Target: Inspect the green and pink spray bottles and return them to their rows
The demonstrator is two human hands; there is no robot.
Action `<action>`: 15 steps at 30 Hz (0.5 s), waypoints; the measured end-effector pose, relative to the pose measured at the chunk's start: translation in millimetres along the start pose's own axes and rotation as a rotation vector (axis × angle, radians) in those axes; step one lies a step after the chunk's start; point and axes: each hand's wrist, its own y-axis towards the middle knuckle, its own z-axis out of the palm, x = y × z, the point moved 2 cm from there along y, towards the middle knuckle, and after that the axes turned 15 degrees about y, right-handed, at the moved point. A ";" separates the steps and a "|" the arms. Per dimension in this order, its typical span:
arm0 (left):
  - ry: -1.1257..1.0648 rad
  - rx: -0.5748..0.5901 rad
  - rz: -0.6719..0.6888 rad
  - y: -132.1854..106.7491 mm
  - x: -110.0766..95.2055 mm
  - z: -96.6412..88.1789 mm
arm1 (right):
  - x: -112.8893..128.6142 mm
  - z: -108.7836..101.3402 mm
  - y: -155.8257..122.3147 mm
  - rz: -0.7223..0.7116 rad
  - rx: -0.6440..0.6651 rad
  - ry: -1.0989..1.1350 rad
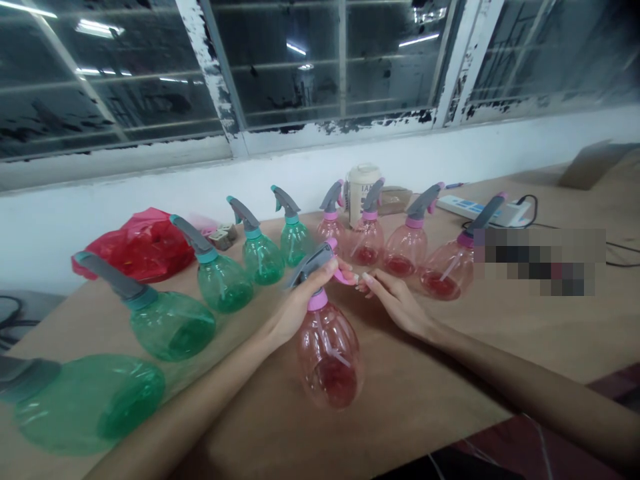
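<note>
A pink spray bottle (329, 357) with a grey and pink trigger head stands on the wooden table (450, 360) right in front of me. My left hand (295, 308) is wrapped round its neck and head. My right hand (395, 299) reaches in from the right, and its fingertips pinch the pink trigger nozzle. Behind the bottle runs an arc of other spray bottles: several green ones (170, 323) on the left and several pink ones (407, 248) on the right.
A red plastic bag (140, 243) lies at the back left. A white lidded cup (361, 190), a small box and a power strip (493, 210) with cables sit along the wall under the windows. A cardboard piece leans at the far right.
</note>
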 end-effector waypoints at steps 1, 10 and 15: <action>-0.022 0.003 -0.012 0.5 2.0 0.2 | 0.4 0.0 -0.2 -0.001 0.000 -0.003; -0.086 0.042 -0.025 2.1 5.6 1.6 | 2.3 0.6 -1.2 -0.011 0.006 -0.020; -0.110 0.052 -0.028 3.1 7.8 0.6 | 3.2 0.9 -1.6 -0.020 0.007 -0.016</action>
